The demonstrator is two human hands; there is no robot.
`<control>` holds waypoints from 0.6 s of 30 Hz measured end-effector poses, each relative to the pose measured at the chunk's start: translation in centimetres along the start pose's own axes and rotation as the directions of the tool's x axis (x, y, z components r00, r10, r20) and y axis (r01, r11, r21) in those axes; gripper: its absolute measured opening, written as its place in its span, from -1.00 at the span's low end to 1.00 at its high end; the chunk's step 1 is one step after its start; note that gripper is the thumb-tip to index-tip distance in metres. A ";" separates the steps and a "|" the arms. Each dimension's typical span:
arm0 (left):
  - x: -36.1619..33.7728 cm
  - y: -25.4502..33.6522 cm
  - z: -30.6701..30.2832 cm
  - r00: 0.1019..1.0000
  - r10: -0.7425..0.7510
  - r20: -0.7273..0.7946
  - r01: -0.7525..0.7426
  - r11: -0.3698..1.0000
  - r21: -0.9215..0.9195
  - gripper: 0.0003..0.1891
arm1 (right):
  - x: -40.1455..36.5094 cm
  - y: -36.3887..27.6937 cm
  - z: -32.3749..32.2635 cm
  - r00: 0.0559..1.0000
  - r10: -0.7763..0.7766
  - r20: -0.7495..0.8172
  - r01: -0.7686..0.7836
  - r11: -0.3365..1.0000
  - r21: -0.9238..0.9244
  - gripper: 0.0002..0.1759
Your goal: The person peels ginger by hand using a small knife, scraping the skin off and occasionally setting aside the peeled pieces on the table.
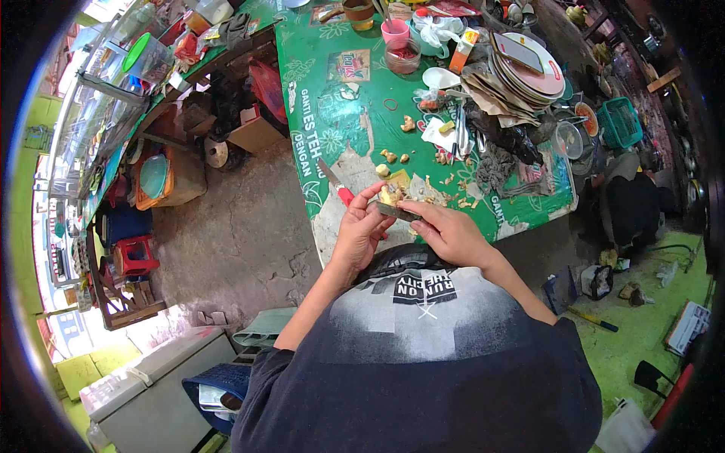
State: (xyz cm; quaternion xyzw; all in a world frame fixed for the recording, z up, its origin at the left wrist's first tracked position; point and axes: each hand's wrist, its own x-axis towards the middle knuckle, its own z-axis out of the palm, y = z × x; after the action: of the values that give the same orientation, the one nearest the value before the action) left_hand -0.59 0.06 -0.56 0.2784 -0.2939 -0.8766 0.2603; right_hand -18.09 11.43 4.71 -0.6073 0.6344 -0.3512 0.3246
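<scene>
At the table's near edge, my left hand (pixel 361 232) holds a knobbly, pale yellow piece of ginger (pixel 390 195) between thumb and fingers. My right hand (pixel 451 235) is closed on a knife whose dark blade (pixel 397 212) lies against the near side of the ginger; its handle is hidden by the hand. Beside my left fingers lies a second knife with a red handle (pixel 345 195), its blade pointing away. Just beyond my hands are a peeled yellow piece (pixel 383 171), small ginger knobs (pixel 390 156) and scattered peelings (pixel 432 194).
The green printed table cover (pixel 332 113) is torn near me. At the right stand stacked plates with a phone (pixel 518 53) on top, brown paper (pixel 495 94), a grey cloth (pixel 495 167) and spoons. A pink cup (pixel 395 33) stands farther back. A white chest (pixel 155 385) is behind left.
</scene>
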 end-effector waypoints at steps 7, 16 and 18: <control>-0.3 0.3 -0.1 0.998 -0.015 -0.054 0.016 1.000 0.022 -0.55 | 0.1 0.2 0.4 0.999 -0.027 -0.027 0.026 0.999 -0.042 -0.53; -0.5 0.9 0.8 0.994 -0.008 -0.107 0.018 0.995 0.095 -0.57 | 0.0 -0.1 0.1 0.999 -0.038 -0.014 0.037 0.997 -0.065 -0.53; -0.7 1.1 1.1 0.994 -0.006 -0.112 0.020 0.992 0.122 -0.57 | -0.1 0.0 0.2 0.999 -0.034 -0.019 0.032 0.997 -0.075 -0.54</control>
State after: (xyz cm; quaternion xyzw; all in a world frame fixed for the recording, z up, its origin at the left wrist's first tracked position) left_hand -0.52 0.12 1.15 0.3444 -0.3306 -0.8415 0.2531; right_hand -17.93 11.48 4.56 -0.6260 0.6402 -0.3385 0.2894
